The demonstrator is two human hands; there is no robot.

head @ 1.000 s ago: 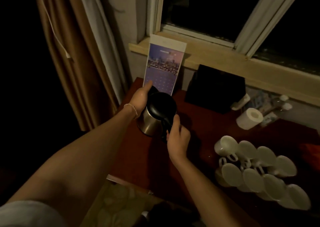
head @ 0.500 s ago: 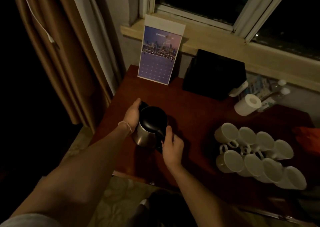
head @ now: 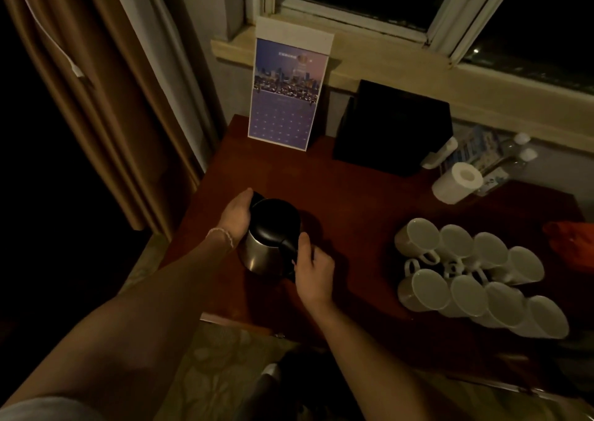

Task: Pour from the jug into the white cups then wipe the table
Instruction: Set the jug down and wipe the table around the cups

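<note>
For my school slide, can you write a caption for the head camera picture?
Both hands, left hand and right hand, hold a steel jug on the red table beside eight white cups.

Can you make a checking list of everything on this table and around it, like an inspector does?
Surface: dark red wooden table, dimly lit.
Job's things: steel jug with black lid stands upright near the left edge; eight white cups in two rows to the right.
Clutter: calendar card, black box, toilet paper roll, bottles, orange cloth.
Grippers: left hand holds the jug's far side; right hand grips its handle.
Cables: nothing seen.
Surroundings: window sill, brown curtain, patterned floor.
</note>
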